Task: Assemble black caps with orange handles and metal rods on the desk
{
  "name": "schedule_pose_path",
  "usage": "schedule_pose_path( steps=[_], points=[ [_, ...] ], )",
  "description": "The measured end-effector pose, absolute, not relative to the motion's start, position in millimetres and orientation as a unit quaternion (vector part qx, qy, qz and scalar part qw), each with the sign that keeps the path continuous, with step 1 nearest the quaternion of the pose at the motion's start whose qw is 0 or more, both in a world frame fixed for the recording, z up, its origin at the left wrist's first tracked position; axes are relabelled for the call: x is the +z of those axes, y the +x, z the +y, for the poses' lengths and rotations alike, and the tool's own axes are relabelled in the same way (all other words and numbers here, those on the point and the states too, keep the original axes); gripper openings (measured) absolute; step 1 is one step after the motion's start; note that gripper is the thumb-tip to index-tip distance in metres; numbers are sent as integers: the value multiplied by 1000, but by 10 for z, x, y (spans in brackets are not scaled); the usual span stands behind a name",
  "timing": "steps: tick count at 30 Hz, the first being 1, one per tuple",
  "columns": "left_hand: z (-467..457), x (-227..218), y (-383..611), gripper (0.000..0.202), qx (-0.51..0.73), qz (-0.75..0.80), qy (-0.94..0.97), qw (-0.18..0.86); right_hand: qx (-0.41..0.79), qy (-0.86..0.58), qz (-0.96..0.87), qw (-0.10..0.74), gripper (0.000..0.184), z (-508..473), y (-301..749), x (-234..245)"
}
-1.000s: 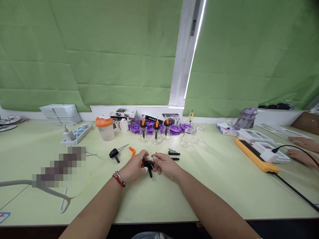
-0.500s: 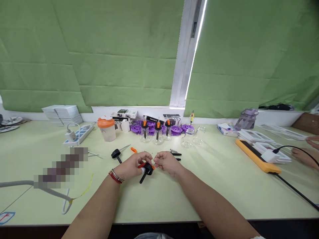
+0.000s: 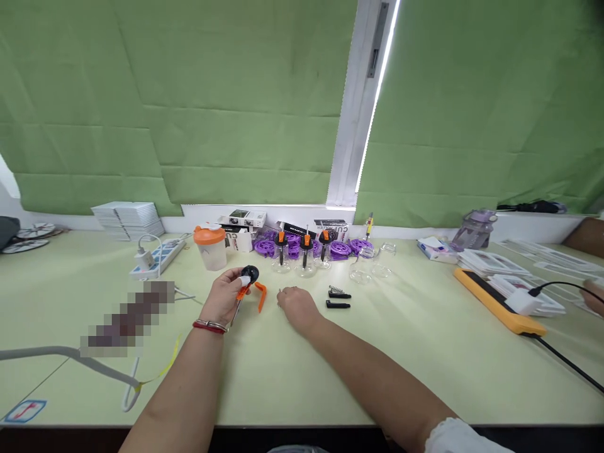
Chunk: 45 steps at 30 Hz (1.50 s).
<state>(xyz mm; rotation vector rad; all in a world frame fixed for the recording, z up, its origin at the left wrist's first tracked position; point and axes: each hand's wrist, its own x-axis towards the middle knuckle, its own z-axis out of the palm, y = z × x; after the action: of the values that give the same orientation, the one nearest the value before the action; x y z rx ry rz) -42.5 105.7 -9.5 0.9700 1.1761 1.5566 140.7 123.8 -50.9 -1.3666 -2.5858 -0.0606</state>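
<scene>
My left hand (image 3: pixel 223 299) is closed around a black round cap (image 3: pixel 250 274), with an orange part (image 3: pixel 242 292) against it and a thin metal rod (image 3: pixel 237 311) pointing down below the fingers. Just right of that hand is a bent orange lever (image 3: pixel 260 296); whether it is held or lies on the table I cannot tell. My right hand (image 3: pixel 297 309) rests low over the table with its fingertips pinched together. Whatever sits between those fingertips is too small to name. Two black slim handles (image 3: pixel 338 305) and a metal spring (image 3: pixel 336 289) lie to its right.
Behind the hands stand several clear jars with orange-tipped black stems (image 3: pixel 306 255), before purple plastic discs (image 3: pixel 340 250). Two empty glass jars (image 3: pixel 362 272) lie right. An orange-lidded shaker (image 3: pixel 210 248) stands left. A yellow power strip (image 3: pixel 500 302) and another person's hand (image 3: pixel 593 296) are at the right.
My left hand has lifted and moved left and away from me, turning the black cap. My right hand has moved apart from it. The cap lying on the left is no longer seen there.
</scene>
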Motion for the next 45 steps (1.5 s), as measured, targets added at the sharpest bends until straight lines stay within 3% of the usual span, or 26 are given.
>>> schedule_pose_path(
  steps=[4, 7, 12, 16, 21, 26, 35, 39, 45],
  points=[
    [1114, -176, -420, 39, 628, 513, 402, 426, 7, -461, -880, 116, 16, 1233, 1396, -554],
    [1111, -209, -407, 42, 602, 524, 460, 389, 85, -473, -853, 205, 22, 1229, 1455, -507],
    [1039, -208, -286, 47, 527, 565, 565, 290, 443, -429, -664, 423, 33, 1134, 1432, -328],
    [973, -194, -173, 40, 464, 536, 658, 255, 596, -388, -540, 451, 34, 1071, 1339, -254],
    [975, -168, -229, 37, 437, 535, 650, 317, 591, -398, -469, 521, 28, 1120, 1384, -261],
    [1062, -205, -364, 27, 429, 634, 580, 276, 550, -412, -408, 602, 30, 1215, 1595, -237],
    [1072, -248, -359, 20, 332, 690, 633, 117, 574, -408, -426, 568, 32, 1221, 1588, -396],
    [952, -158, -254, 13, 239, 639, 722, 119, 570, -418, -429, 563, 33, 1214, 1535, -429],
    [765, -121, -22, 23, 124, 601, 774, 154, 574, -407, -398, 589, 31, 1290, 1618, -429]
  ],
)
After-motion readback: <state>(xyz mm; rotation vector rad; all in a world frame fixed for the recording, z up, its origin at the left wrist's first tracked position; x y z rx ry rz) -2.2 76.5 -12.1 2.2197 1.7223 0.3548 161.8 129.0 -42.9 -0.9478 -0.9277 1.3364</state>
